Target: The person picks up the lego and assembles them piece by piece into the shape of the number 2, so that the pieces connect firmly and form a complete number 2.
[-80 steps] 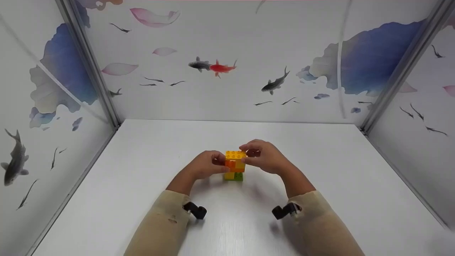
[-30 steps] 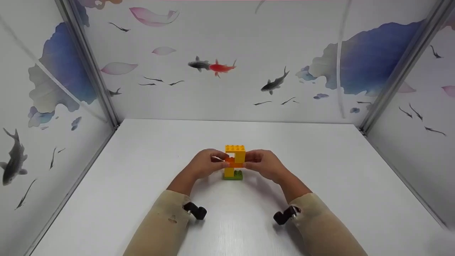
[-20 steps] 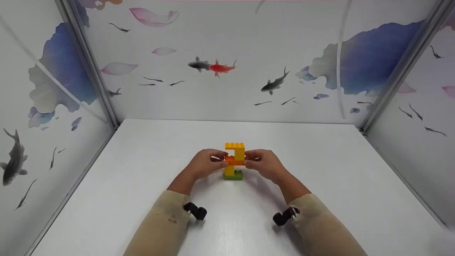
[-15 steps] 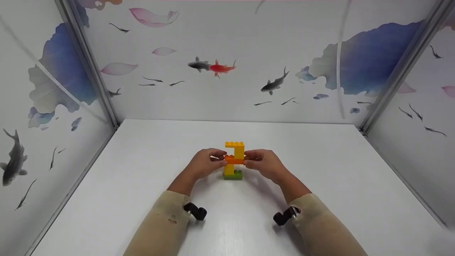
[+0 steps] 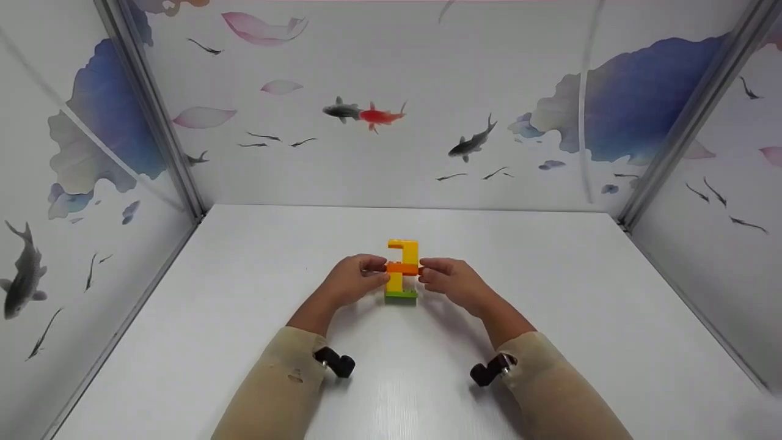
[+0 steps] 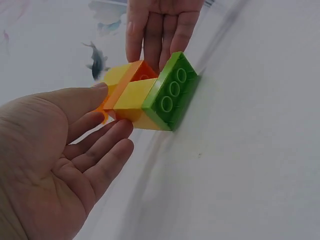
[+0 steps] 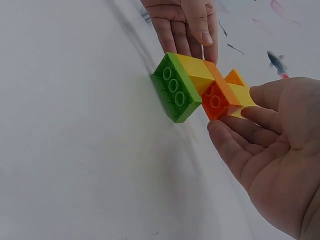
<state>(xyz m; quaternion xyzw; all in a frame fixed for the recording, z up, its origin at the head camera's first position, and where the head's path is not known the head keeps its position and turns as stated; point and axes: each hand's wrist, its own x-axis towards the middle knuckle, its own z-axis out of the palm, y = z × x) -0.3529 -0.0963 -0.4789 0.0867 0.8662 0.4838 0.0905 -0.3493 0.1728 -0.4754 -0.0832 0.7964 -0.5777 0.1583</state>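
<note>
A stack of toy building bricks stands between the two hands in the head view. It has a green brick (image 5: 401, 296) at the bottom, a yellow block (image 5: 394, 282), an orange brick (image 5: 402, 269) across the middle and a yellow upper part (image 5: 410, 253). The stack leans away, and the hollow underside of the green brick (image 6: 172, 95) faces both wrist cameras. My left hand (image 5: 353, 282) pinches the orange brick's left end, thumb nearest me. At the opposite end, my right hand (image 5: 455, 282) has thumb and fingers around the orange and yellow bricks; some fingertips are hidden behind them.
A white table (image 5: 244, 366) lies under the hands. White panels (image 5: 391, 159) printed with fish and petals enclose the back and sides, with metal posts (image 5: 177, 146) at the corners. Black mounts (image 5: 336, 362) stick out from both sleeves.
My right hand has come down from the top of the stack to its middle. The stack has tipped from upright to leaning away, its top moving back. The left hand stays at the left end.
</note>
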